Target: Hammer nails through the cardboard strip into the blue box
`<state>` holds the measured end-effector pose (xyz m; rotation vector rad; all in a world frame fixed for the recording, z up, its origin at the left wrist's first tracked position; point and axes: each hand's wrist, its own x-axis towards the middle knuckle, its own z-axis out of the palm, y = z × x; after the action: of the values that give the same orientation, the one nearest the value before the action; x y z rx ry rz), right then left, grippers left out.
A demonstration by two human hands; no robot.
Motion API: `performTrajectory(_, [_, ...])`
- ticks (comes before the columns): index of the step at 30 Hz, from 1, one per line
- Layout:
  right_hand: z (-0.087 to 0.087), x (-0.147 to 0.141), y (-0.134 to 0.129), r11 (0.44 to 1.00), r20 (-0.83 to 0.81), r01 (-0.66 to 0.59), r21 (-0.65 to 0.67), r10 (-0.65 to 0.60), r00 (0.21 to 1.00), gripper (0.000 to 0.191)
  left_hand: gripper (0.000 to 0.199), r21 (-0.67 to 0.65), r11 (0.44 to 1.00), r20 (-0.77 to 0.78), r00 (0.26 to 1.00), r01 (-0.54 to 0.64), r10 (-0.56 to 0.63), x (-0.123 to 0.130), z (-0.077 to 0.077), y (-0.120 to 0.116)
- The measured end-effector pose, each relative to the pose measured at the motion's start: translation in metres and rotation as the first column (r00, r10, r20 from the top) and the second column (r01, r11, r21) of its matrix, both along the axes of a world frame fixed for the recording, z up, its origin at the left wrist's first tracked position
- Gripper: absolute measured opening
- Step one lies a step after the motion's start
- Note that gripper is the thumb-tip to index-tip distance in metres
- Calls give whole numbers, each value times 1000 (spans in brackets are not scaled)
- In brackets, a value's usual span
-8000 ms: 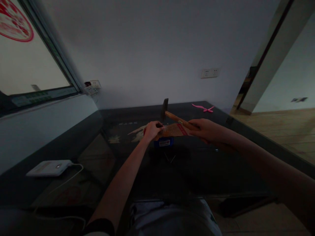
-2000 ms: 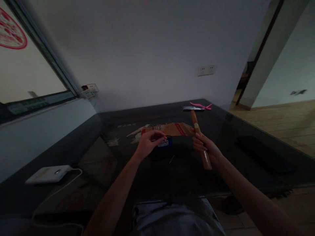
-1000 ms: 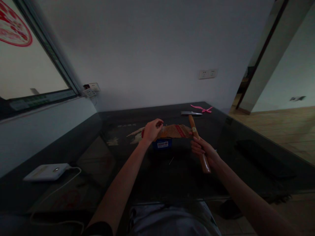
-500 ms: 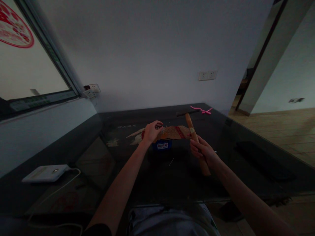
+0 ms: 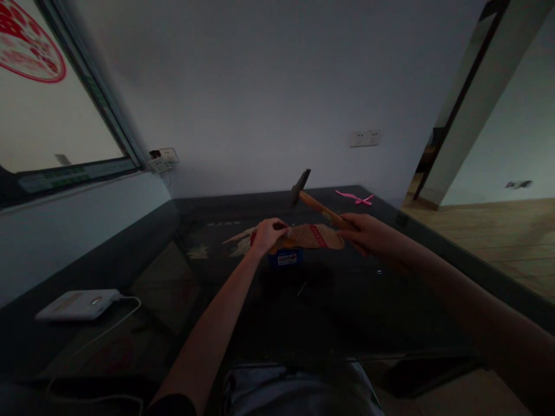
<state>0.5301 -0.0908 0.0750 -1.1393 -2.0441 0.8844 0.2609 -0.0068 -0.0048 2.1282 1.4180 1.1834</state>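
Observation:
My right hand (image 5: 362, 232) is wrapped round the wooden handle of a hammer (image 5: 323, 209), whose dark head is raised above the table, up and to the left of the hand. A tan insole-shaped piece with a red band (image 5: 318, 235) lies across a blue box (image 5: 286, 257). My left hand (image 5: 267, 234) rests at the piece's left part, its fingers pinched together; what they hold is too small to make out. A thin nail-like sliver (image 5: 302, 288) lies on the table in front of the box.
On the dark glossy table (image 5: 243, 323), a white power bank (image 5: 80, 304) with a cable lies at the left. A pink ribbon (image 5: 358, 199) is at the back right. Small shiny bits (image 5: 378, 271) lie right of the box. A wall stands behind.
My right hand has moved up and swung the hammer, so its head is now raised further left and its handle slants toward the hand. My left hand has stayed in place.

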Motion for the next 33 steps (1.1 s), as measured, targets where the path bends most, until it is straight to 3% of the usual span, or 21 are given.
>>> performTrajectory(3, [13,-1,-1,1000,81,-13,15,12,997,7,11,-30,999,7,1000,-10,11,-1,0,0])
performTrajectory(6, [18,-4,-2,999,40,-41,22,40,998,8,11,-42,999,18,1000,-20,21,-1,0,1])
performTrajectory(14, [1,-10,5,995,145,-95,-15,96,985,7,12,-97,995,63,998,-20,26,1,0,-1])
performTrajectory(19, [11,-15,-4,998,195,-25,49,15,981,8,11,-68,997,9,999,-35,35,-1,0,-3])
performTrajectory(25, [9,-18,-9,999,416,-11,-39,27,909,14,15,-106,993,-7,999,-47,47,-1,-1,0])
performTrajectory(33, [7,-16,-12,1000,405,12,-23,-2,914,16,12,-105,994,12,999,-40,42,1,2,-3])
